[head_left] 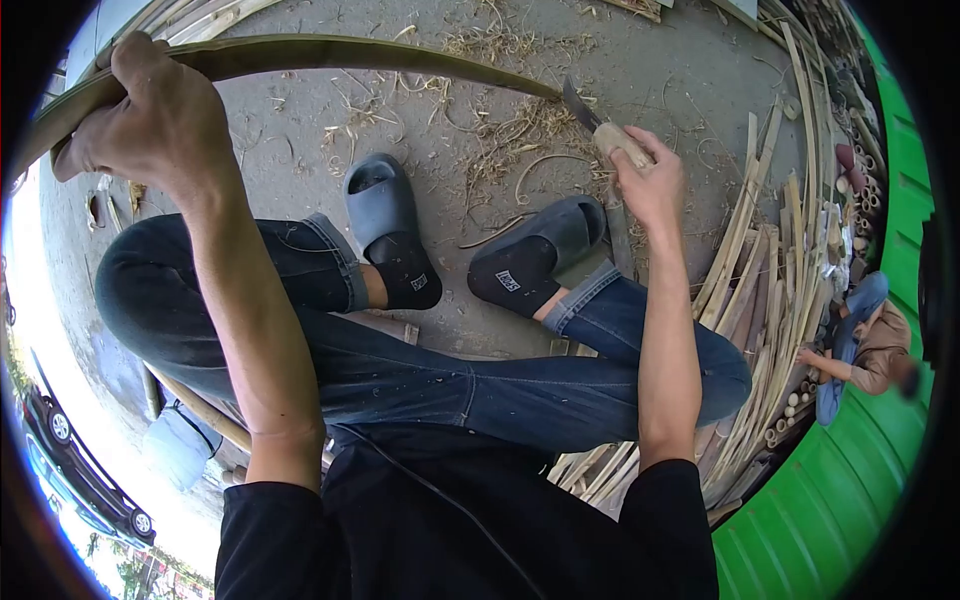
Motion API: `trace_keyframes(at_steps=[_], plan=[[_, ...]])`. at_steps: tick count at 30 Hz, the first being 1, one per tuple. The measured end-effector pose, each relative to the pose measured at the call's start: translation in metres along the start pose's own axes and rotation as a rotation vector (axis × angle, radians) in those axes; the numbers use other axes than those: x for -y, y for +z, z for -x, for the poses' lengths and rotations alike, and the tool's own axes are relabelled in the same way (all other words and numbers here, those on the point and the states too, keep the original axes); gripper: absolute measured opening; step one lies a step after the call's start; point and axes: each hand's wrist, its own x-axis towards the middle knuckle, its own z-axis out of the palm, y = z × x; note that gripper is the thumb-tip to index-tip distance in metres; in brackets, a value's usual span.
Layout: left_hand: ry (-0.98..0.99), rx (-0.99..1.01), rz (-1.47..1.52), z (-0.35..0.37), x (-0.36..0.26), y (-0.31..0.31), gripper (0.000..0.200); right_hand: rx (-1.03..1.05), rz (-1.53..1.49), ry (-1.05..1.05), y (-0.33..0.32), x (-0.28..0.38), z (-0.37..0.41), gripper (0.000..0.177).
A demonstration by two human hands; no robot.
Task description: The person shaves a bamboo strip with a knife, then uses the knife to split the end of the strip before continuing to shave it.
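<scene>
At the upper left my left hand (160,125) is wrapped around a long bamboo strip (330,52), dark green-brown. The strip bows across the top of the view, and its tip ends close to the blade of a knife. My right hand (650,180) grips this knife (625,145) by its pale, thick wooden handle. Its short, dark blade is slightly curved and points up and left. Below both hands are my bent legs in jeans, and my feet in dark slide sandals (385,205) rest on the ground.
Curled shavings (520,130) litter the concrete floor (440,320). Split bamboo strips (745,290) lie piled at the right, beside cut bamboo ends and a green corrugated wall (830,500). Another person (870,335) sits there. A car (85,465) stands far left.
</scene>
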Motion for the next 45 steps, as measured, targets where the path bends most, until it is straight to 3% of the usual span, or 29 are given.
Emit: trace_keyframes(at_steps=[1, 3, 5, 9, 11, 14, 16, 19, 21, 22, 24, 26, 28, 30, 33, 36, 40, 43, 45], plan=[[0.041, -0.014, 0.043, 0.005, -0.011, 0.000, 0.048, 0.002, 0.005, -0.002, -0.002, 0.010, 0.005, 0.048], [0.084, -0.027, 0.082, 0.004, -0.014, -0.006, 0.044, -0.071, 0.052, -0.223, -0.003, 0.034, 0.013, 0.042], [0.397, 0.084, -0.156, -0.002, -0.005, -0.016, 0.027, -0.078, 0.092, -0.246, 0.002, 0.055, 0.015, 0.040], [0.413, 0.061, -0.041, 0.007, -0.029, -0.011, 0.015, -0.054, 0.241, -0.226, 0.033, 0.050, -0.016, 0.036], [0.340, 0.061, 0.609, 0.007, -0.031, -0.001, 0.008, 0.001, 0.316, -0.160, 0.034, 0.053, -0.031, 0.035], [0.389, 0.036, 0.603, 0.006, -0.030, 0.001, 0.002, 0.093, 0.293, -0.124, 0.019, 0.078, -0.021, 0.035], [0.327, 0.000, 0.600, 0.009, -0.025, 0.000, 0.005, 0.103, 0.196, -0.149, 0.017, 0.082, -0.014, 0.034], [0.271, 0.152, 0.585, -0.002, -0.006, -0.009, 0.018, 0.047, 0.227, -0.232, 0.025, 0.068, -0.016, 0.035], [0.063, 0.262, 0.916, -0.001, -0.005, -0.007, 0.025, 0.076, 0.321, -0.225, 0.033, 0.066, -0.035, 0.037], [0.071, 0.260, 0.923, -0.003, -0.005, -0.007, 0.025, 0.066, 0.318, -0.228, 0.029, 0.070, -0.039, 0.037], [-0.087, 0.466, 1.114, 0.000, -0.002, -0.013, 0.031, 0.148, 0.388, -0.171, 0.017, 0.081, -0.039, 0.036], [-0.090, 0.431, 1.057, 0.001, -0.002, -0.014, 0.035, 0.154, 0.314, -0.153, -0.007, 0.101, -0.020, 0.037], [-0.163, 0.468, 1.208, -0.004, 0.004, -0.014, 0.035, 0.176, 0.240, -0.139, -0.013, 0.104, 0.000, 0.037], [-0.093, 0.509, 1.149, -0.010, 0.012, -0.018, 0.032, 0.086, 0.308, -0.247, -0.009, 0.098, 0.011, 0.037], [-0.052, 0.559, 1.188, -0.006, 0.006, -0.014, 0.029, 0.071, 0.338, -0.220, 0.009, 0.087, 0.011, 0.038], [0.010, 0.476, 1.287, 0.013, -0.016, -0.005, 0.027, 0.163, 0.226, -0.114, -0.011, 0.085, -0.001, 0.036], [-0.021, 0.408, 1.182, 0.022, -0.026, -0.009, 0.023, 0.005, 0.380, -0.242, -0.029, 0.098, 0.023, 0.036], [0.050, 0.466, 1.151, 0.020, -0.020, -0.013, 0.020, -0.019, 0.219, -0.205, -0.011, 0.104, 0.029, 0.035], [0.106, 0.503, 1.228, 0.020, -0.022, -0.010, 0.020, 0.066, 0.455, -0.164, 0.025, 0.089, 0.018, 0.035]])
